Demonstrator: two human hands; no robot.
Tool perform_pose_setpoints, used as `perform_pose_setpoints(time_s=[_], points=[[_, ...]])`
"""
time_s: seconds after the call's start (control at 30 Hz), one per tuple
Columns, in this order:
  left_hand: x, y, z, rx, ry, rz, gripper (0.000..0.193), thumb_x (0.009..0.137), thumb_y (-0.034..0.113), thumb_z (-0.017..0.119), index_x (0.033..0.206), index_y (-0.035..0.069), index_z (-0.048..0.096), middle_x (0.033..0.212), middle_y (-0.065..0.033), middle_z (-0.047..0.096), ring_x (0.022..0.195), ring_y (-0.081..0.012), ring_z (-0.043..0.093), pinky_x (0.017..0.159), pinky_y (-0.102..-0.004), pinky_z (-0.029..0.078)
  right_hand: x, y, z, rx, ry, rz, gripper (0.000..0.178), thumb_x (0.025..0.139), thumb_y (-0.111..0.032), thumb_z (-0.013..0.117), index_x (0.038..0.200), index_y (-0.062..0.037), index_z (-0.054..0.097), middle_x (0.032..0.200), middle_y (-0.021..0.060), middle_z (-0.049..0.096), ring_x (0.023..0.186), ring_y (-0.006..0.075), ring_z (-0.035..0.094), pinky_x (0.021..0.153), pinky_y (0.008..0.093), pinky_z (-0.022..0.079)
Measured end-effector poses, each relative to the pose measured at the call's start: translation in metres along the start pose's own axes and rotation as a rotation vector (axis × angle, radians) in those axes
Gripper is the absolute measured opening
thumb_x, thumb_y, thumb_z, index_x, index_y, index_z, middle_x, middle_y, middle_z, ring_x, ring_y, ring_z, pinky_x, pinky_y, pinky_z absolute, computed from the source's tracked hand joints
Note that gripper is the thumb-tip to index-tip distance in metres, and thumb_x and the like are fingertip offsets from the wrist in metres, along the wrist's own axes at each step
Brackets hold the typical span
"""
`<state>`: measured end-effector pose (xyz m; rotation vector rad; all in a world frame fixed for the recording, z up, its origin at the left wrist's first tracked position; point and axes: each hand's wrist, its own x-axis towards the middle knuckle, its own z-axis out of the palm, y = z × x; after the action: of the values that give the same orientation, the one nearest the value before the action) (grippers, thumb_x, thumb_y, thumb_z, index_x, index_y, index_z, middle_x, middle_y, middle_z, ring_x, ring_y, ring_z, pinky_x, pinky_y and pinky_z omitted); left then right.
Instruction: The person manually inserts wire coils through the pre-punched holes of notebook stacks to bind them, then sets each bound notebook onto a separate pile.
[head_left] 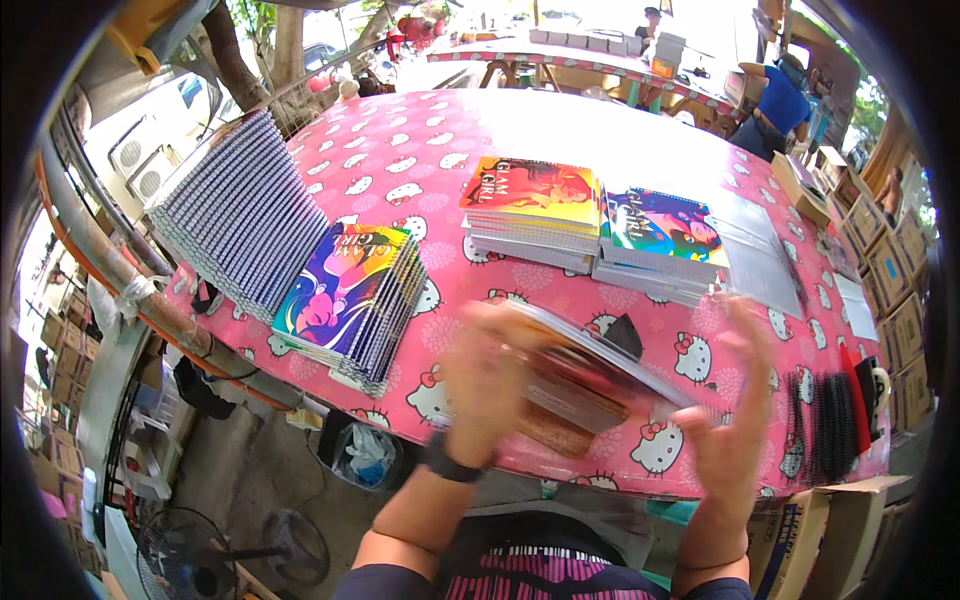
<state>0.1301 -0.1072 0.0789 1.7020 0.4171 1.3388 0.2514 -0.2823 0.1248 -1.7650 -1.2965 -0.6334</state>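
Observation:
A blurred notebook (590, 352) is tilted above the near side of the table, its pale edge slanting down to the right. My left hand (488, 365), smeared by motion, is closed at the notebook's left end. Off its right end, my right hand (735, 400) has its fingers spread and holds nothing. Under the notebook lies a brown wooden-looking block (555, 425), partly covered. Just behind the notebook, a small black pointed piece (626, 336) shows.
Colourful spiral notebooks form an orange-covered stack (530, 210), a blue-green stack (665, 240) and a purple-yellow stack (350, 290). A tall leaning pile of spiral-bound books (240, 210) stands left. Black binding coils (832, 430) lie right; clear plastic sheets (755, 255) lie behind on the pink table (440, 270).

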Motion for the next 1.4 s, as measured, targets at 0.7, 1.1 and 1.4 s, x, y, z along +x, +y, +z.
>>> perform_pose_setpoints(time_s=[0.7,1.1,1.4], points=[[0.033,-0.16,-0.238,0.991,0.618,0.075,0.028,0.093,0.008,0.049,0.116,-0.006,0.056,0.112,-0.0233,0.059,0.101,-0.0363,0.057,0.086,-0.042,0.046,-0.089,0.138,0.036,0.197,-0.075,0.63,0.019,0.088,-0.012,0.063,0.105,-0.0021,0.063,0.092,0.0022,0.06,0.083,0.0094,0.054,0.072,0.0237,0.043],[0.039,-0.149,-0.246,1.05,0.625,0.044,0.026,0.09,0.009,0.054,0.112,-0.004,0.059,0.107,-0.0195,0.061,0.099,-0.0323,0.057,0.087,-0.0406,0.045,-0.126,0.155,0.052,0.236,-0.096,0.745,0.017,0.087,-0.009,0.061,0.101,0.0001,0.063,0.093,0.0068,0.061,0.081,0.0135,0.057,0.071,0.027,0.046],[0.124,-0.08,-0.117,0.962,-0.151,0.268,0.021,0.084,0.013,0.062,0.102,0.003,0.067,0.106,-0.0127,0.063,0.1,-0.0286,0.058,0.091,-0.0399,0.043,-0.126,0.158,0.045,0.289,-0.063,0.78,0.016,0.085,-0.006,0.062,0.099,0.0006,0.064,0.093,0.0077,0.061,0.079,0.0141,0.057,0.069,0.0275,0.046]])
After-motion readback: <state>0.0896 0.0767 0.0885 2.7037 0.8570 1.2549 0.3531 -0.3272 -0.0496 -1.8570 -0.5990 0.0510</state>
